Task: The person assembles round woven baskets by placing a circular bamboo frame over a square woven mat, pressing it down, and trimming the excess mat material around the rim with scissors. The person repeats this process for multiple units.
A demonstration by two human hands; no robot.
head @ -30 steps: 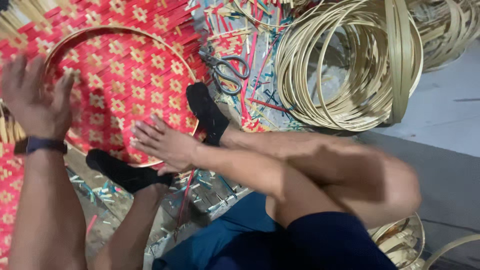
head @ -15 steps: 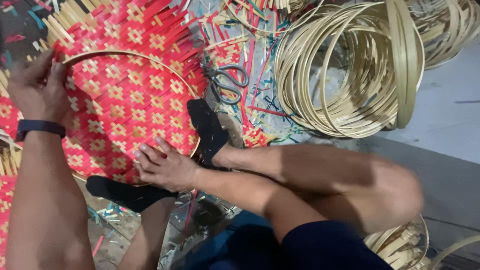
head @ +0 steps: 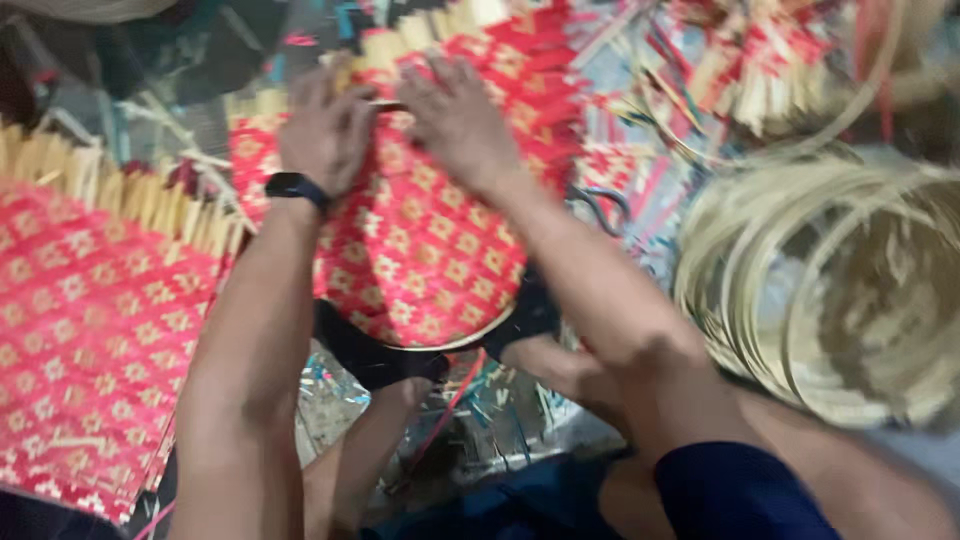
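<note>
Red woven mat (head: pixel 430 250) with its pale yellow pattern lies in the middle of the frame, a thin bamboo hoop (head: pixel 455 343) curving round its lower edge. Both the left hand (head: pixel 325 125) and the right hand (head: pixel 455 120) press flat on its far edge at upper centre, fingers spread, clamped on nothing. They seem to be seating mat against hoop, which calls for steady, even pressure along the rim.
</note>
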